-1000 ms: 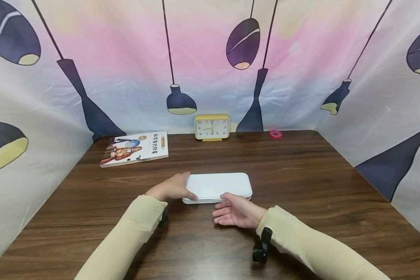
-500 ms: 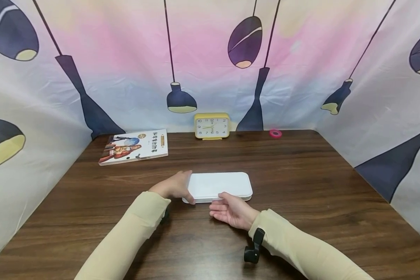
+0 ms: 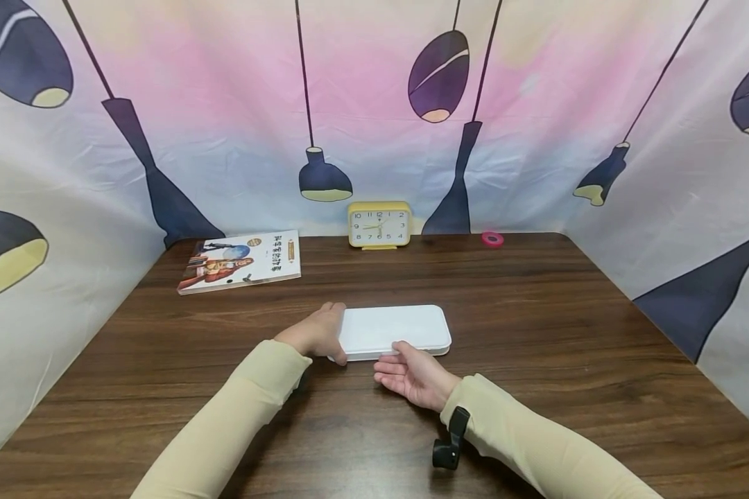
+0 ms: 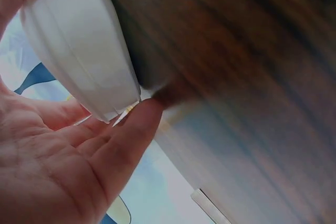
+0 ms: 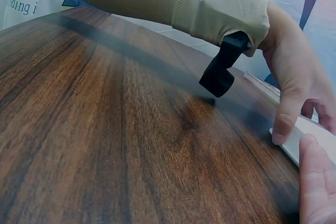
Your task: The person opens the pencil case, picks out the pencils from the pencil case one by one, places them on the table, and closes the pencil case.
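Showing plain white, a slim, oblong, round-cornered case (image 3: 393, 327).

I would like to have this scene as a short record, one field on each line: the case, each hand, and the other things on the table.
Case: white, flat on the table, looks closed
Left hand: grips the case's left end, thumb at the near edge
Right hand: thumb at the case's near edge, other fingers in front of it
Book: far left, cover up
Clock: yellow, upright, back edge
Pink item: round, back edge, right of the clock
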### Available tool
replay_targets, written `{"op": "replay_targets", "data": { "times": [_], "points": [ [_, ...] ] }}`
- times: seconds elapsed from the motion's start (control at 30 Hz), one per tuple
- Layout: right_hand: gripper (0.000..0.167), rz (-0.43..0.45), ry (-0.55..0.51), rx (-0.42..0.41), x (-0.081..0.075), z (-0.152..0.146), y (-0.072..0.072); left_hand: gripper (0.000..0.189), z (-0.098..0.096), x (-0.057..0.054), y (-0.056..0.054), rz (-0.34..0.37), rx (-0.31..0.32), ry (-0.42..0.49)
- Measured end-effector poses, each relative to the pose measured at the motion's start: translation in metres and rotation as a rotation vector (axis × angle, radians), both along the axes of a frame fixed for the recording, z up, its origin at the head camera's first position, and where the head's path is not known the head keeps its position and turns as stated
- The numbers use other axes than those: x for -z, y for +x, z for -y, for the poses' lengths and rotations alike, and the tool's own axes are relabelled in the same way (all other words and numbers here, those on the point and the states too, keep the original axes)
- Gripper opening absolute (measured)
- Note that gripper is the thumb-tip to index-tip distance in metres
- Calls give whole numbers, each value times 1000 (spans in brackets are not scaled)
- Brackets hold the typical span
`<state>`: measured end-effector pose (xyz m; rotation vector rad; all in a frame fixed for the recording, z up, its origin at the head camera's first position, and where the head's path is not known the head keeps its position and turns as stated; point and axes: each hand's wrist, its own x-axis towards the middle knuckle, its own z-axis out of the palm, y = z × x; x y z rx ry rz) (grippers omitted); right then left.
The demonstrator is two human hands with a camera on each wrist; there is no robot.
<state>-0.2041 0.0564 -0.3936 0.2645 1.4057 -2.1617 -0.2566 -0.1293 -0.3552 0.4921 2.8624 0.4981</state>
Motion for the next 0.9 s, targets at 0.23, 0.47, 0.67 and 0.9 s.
{"op": "replay_targets", "data": {
  "times": [0.23,0.47,0.67,0.9],
  "points": [
    [44,3,-8,25,0,1,0,83,-1,-4,1,-34,45,-15],
    [47,-4,-28,31,0,2,2,86,-1,-2,2,-54,33,-19],
    [48,-10,-31,12,1,1,2,89,-3,-2,3,-54,23,-19],
    [50,-26,-46,-4,1,-1,2,89,-4,-4,5,-66,20,-22]
  ]
}}
